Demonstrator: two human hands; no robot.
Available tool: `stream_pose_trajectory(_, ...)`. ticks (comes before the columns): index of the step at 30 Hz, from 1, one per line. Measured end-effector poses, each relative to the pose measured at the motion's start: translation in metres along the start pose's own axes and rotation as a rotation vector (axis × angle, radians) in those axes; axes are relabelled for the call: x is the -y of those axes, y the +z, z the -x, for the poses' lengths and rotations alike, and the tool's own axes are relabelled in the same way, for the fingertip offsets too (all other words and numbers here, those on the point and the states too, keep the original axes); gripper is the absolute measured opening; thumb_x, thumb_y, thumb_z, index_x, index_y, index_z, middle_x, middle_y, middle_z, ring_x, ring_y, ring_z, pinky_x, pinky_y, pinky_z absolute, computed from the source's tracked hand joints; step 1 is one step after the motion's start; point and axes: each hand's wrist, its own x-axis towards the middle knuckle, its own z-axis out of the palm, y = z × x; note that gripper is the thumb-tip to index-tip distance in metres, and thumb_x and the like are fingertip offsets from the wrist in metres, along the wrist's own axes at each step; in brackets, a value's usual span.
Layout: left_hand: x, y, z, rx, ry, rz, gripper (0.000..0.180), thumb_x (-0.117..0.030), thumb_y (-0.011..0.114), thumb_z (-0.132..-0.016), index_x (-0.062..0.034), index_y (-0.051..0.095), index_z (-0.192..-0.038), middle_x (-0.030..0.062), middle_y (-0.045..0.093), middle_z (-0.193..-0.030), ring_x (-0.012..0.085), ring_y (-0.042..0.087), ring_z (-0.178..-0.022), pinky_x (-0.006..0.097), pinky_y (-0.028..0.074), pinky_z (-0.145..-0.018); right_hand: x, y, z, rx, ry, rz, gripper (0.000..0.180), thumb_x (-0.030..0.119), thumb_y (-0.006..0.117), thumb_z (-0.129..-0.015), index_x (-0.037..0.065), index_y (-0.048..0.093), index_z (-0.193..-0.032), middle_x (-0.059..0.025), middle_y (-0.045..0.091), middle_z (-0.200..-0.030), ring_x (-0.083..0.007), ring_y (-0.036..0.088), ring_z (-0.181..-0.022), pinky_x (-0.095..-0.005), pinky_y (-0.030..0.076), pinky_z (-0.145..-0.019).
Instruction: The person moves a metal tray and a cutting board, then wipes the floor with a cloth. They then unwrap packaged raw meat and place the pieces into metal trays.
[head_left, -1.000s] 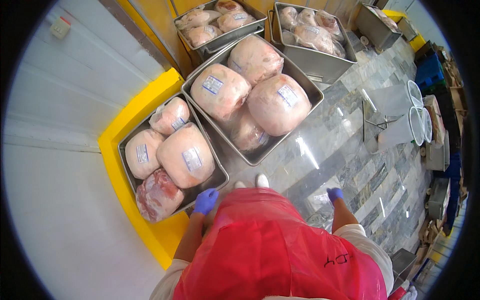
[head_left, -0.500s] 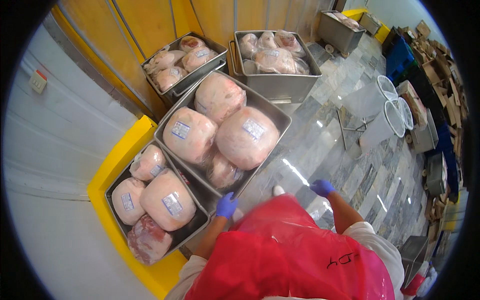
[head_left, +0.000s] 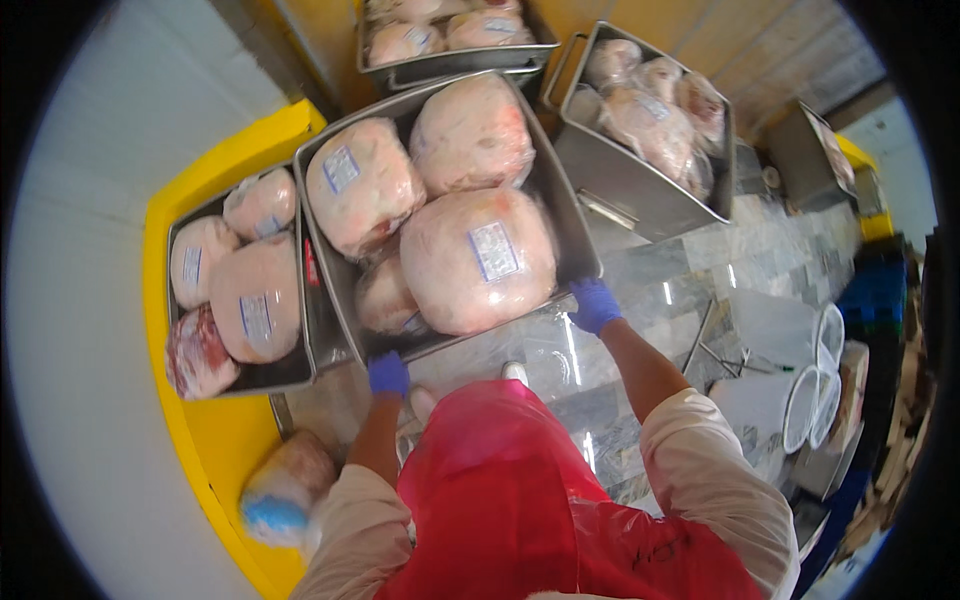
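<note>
A large steel meat tub (head_left: 590,228) stands in front of me, loaded with several big pieces of meat in clear plastic wrap. The nearest wrapped meat piece (head_left: 470,285) bears a white label. My left hand (head_left: 388,375), in a blue glove, is closed on the tub's near left corner. At the near right corner my right hand (head_left: 595,305), gloved the same way, has its fingers curled over the rim. Both arms reach forward past my red apron (head_left: 480,490).
Close along the left side stands another steel tub (head_left: 308,350) of wrapped meat, against a yellow curb (head_left: 155,280). Two more, a far tub (head_left: 460,75) and a right-hand tub (head_left: 640,200), lie beyond. White mesh baskets (head_left: 765,400) are on the tiled floor at right.
My right hand has come from free air onto the large tub's rim. My left hand is now closed at its near left corner. The view has turned left, showing a wrapped bundle at lower left.
</note>
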Motion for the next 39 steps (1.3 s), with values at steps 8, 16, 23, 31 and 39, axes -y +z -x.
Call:
stream_pose_trajectory(8, -0.011, 0.035, -0.016, -0.25, -0.094, -0.012, 0.015, -0.014, 0.055, -0.08, -0.0092, 0.068, -0.076, 0.0141, 0.066, -0.076, 0.0328, 0.064, -0.072, 0.047, 0.048, -0.068, -0.032, 0.044, -0.049, -0.004, -0.061, 0.053, 0.033, 0.039, 0.066, -0.076, 0.014, 0.069, -0.097, -0.0122, 0.066, -0.102, -0.0272, 0.061, -0.105, -0.0463, 0.034, -0.105)
stream_pose_trajectory(16, -0.029, 0.03, 0.0, -0.198, -0.142, 0.053, 0.015, -0.014, 0.056, -0.079, -0.0082, 0.069, -0.074, 0.017, 0.067, -0.076, 0.0337, 0.066, -0.073, 0.045, 0.051, -0.067, -0.045, 0.064, -0.068, -0.078, -0.08, 0.183, 0.026, 0.041, 0.065, -0.075, 0.017, 0.073, -0.081, -0.0096, 0.07, -0.083, -0.0281, 0.065, -0.086, -0.0436, 0.041, -0.093)
stream_pose_trajectory(23, -0.043, 0.009, 0.023, -0.05, -0.06, 0.087, 0.018, -0.027, 0.063, -0.077, -0.0105, 0.068, -0.077, 0.0164, 0.067, -0.077, 0.0349, 0.066, -0.074, 0.047, 0.052, -0.068, -0.047, 0.047, -0.047, -0.191, -0.105, 0.06, 0.014, 0.029, 0.067, -0.07, 0.016, 0.071, -0.069, -0.0107, 0.067, -0.072, -0.0305, 0.064, -0.074, -0.0423, 0.047, -0.074)
stream_pose_trajectory(31, -0.03, 0.0, 0.054, -0.057, 0.049, 0.129, 0.041, -0.05, 0.069, -0.071, -0.0107, 0.065, -0.08, 0.0126, 0.062, -0.083, 0.0319, 0.062, -0.079, 0.046, 0.052, -0.069, -0.024, 0.052, 0.017, -0.179, -0.008, -0.001, 0.01, 0.022, 0.067, -0.066, 0.015, 0.069, -0.072, -0.0095, 0.067, -0.075, -0.0285, 0.064, -0.076, -0.0424, 0.046, -0.076)
stream_pose_trajectory(39, 0.032, -0.029, 0.051, 0.027, 0.201, 0.136, 0.041, -0.049, 0.073, -0.065, -0.0116, 0.066, -0.081, 0.0107, 0.063, -0.086, 0.0303, 0.062, -0.082, 0.043, 0.053, -0.071, 0.047, 0.047, 0.072, -0.274, 0.087, -0.115, 0.005, 0.012, 0.065, -0.06, 0.009, 0.061, -0.061, -0.0116, 0.061, -0.071, -0.0328, 0.06, -0.074, -0.0445, 0.045, -0.071)
